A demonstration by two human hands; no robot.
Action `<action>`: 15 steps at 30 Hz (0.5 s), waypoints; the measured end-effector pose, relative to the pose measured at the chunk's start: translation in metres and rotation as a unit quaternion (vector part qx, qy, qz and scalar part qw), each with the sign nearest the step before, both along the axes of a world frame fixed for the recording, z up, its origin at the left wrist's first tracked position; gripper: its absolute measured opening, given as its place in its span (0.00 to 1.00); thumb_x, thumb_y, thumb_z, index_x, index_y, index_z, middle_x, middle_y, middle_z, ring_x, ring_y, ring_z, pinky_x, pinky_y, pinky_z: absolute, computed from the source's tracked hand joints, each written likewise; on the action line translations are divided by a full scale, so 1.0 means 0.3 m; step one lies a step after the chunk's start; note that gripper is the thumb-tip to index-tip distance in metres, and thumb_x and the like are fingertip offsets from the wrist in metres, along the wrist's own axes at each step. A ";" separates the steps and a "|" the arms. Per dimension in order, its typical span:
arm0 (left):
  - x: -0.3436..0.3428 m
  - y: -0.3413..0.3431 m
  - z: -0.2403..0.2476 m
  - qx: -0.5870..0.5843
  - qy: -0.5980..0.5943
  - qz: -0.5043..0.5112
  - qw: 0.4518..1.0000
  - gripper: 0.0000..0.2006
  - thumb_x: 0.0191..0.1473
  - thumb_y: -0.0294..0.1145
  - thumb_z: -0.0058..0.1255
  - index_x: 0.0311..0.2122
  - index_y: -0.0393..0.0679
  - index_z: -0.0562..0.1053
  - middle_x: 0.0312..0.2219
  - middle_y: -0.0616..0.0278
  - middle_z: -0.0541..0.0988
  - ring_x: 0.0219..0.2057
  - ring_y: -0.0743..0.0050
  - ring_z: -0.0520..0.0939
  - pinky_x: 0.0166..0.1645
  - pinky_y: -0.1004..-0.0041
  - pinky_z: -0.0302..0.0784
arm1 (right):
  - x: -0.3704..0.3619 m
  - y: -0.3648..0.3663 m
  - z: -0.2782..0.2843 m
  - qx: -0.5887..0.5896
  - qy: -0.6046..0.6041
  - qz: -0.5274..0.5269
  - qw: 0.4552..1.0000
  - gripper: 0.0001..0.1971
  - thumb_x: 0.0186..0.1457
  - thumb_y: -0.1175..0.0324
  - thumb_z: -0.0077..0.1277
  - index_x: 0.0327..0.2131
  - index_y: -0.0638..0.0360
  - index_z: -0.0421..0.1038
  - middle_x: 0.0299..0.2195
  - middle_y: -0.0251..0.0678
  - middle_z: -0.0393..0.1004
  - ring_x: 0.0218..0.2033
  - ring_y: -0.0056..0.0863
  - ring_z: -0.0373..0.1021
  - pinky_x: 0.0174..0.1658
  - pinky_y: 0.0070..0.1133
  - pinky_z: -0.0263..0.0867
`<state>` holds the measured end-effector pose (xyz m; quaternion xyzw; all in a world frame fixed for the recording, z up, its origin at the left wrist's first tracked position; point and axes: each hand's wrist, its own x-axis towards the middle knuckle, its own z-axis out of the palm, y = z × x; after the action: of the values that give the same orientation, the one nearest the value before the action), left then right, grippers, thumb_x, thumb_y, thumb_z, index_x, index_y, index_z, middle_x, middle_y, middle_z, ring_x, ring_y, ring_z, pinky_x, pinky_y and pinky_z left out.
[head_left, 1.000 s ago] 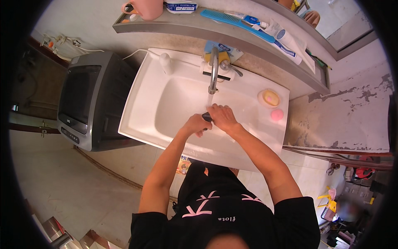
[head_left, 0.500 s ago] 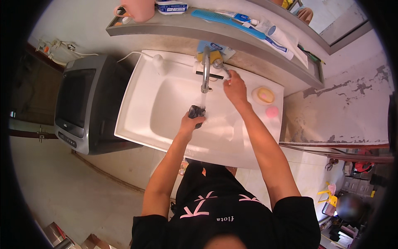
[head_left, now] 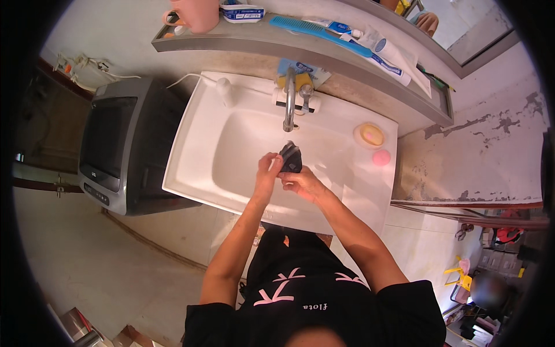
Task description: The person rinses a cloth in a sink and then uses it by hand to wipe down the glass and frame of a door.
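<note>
Over the white washbasin, both my hands hold a small, dark, crumpled thing that looks like wet black cloth; its exact kind cannot be made out. My left hand pinches its left side with thumb and fingers. From below right, my right hand grips its lower edge. The chrome tap arches just beyond, and no stream shows under its spout. Beside the spout is the tap handle, with neither hand on it.
A soap dish with yellow soap and a pink round piece sit on the basin's right ledge. Above runs a shelf bearing a pink mug, a blue comb and tubes. A grey boxy appliance stands left.
My right hand has left the tap handle and come down to the dark thing, joining my left hand. The water stream from the spout has stopped.
</note>
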<state>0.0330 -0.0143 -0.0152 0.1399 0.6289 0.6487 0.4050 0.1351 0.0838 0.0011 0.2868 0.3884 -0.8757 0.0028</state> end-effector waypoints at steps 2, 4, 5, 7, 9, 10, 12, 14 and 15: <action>-0.025 -0.007 0.023 0.035 -0.032 0.004 0.999 0.31 0.53 0.45 0.49 0.55 0.34 0.58 0.48 0.46 0.66 0.50 0.63 0.67 0.52 0.70 0.65 | -0.003 -0.007 0.002 -0.083 0.031 0.036 0.995 0.11 0.47 0.70 0.55 0.34 0.61 0.67 0.28 0.33 0.71 0.24 0.20 0.68 0.28 0.20 0.65; -0.050 -0.011 0.070 0.079 -0.113 -0.039 0.990 0.30 0.52 0.41 0.50 0.56 0.35 0.58 0.51 0.44 0.63 0.52 0.62 0.67 0.52 0.70 0.65 | -0.003 -0.019 0.032 -0.043 -0.009 0.109 0.993 0.14 0.45 0.72 0.52 0.38 0.61 0.66 0.27 0.35 0.70 0.21 0.21 0.67 0.27 0.20 0.66; -0.052 -0.018 0.097 0.116 -0.155 -0.058 0.979 0.23 0.52 0.32 0.51 0.53 0.40 0.63 0.48 0.46 0.68 0.47 0.65 0.72 0.50 0.71 0.68 | -0.002 -0.024 0.037 -0.037 -0.023 0.138 0.989 0.14 0.45 0.72 0.51 0.38 0.61 0.66 0.28 0.36 0.71 0.20 0.22 0.67 0.27 0.20 0.66; -0.041 -0.011 0.126 0.113 -0.112 -0.102 0.982 0.20 0.51 0.28 0.50 0.51 0.42 0.66 0.44 0.48 0.71 0.44 0.67 0.74 0.47 0.74 0.70 | 0.014 -0.011 -0.011 -0.049 -0.031 0.173 0.983 0.17 0.45 0.71 0.49 0.41 0.63 0.65 0.33 0.41 0.71 0.27 0.30 0.71 0.32 0.27 0.69; -0.020 -0.002 0.142 0.112 -0.050 -0.069 0.990 0.13 0.50 0.22 0.50 0.43 0.43 0.73 0.36 0.56 0.77 0.36 0.73 0.78 0.40 0.78 0.73 | 0.033 -0.032 0.021 -0.140 0.024 0.101 0.985 0.18 0.48 0.67 0.48 0.43 0.64 0.63 0.38 0.44 0.68 0.32 0.33 0.70 0.36 0.32 0.68; -0.008 -0.002 0.156 0.078 0.034 -0.055 0.995 0.12 0.50 0.22 0.50 0.42 0.42 0.73 0.34 0.58 0.77 0.35 0.74 0.78 0.40 0.78 0.73 | 0.047 -0.043 0.031 -0.185 0.050 0.065 0.979 0.19 0.50 0.65 0.48 0.44 0.64 0.62 0.41 0.46 0.67 0.35 0.35 0.70 0.39 0.34 0.67; 0.019 -0.001 0.184 0.010 0.199 -0.028 0.980 0.10 0.50 0.24 0.51 0.40 0.39 0.72 0.31 0.61 0.77 0.33 0.77 0.78 0.38 0.77 0.73 | 0.071 -0.048 0.035 -0.278 0.091 0.014 0.956 0.24 0.57 0.52 0.39 0.50 0.60 0.58 0.47 0.43 0.63 0.47 0.37 0.64 0.48 0.41 0.61; 0.044 -0.003 0.174 0.043 0.358 -0.096 0.928 0.09 0.48 0.26 0.54 0.36 0.39 0.73 0.31 0.60 0.76 0.35 0.69 0.77 0.40 0.72 0.73 | 0.072 -0.064 0.054 -0.346 0.095 -0.068 0.931 0.26 0.59 0.46 0.34 0.49 0.58 0.59 0.46 0.40 0.64 0.49 0.35 0.62 0.50 0.40 0.59; 0.069 -0.005 0.181 0.084 0.464 -0.123 0.873 0.09 0.47 0.26 0.54 0.36 0.39 0.73 0.33 0.59 0.76 0.37 0.64 0.77 0.42 0.69 0.72 | 0.066 -0.068 0.066 -0.330 0.072 -0.091 0.937 0.26 0.60 0.45 0.30 0.50 0.55 0.59 0.46 0.35 0.64 0.50 0.32 0.60 0.52 0.35 0.57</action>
<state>0.0536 -0.0158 0.0390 0.5346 0.6656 0.5042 0.1299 0.1550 0.0635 0.0208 0.2402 0.0491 -0.9694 -0.0102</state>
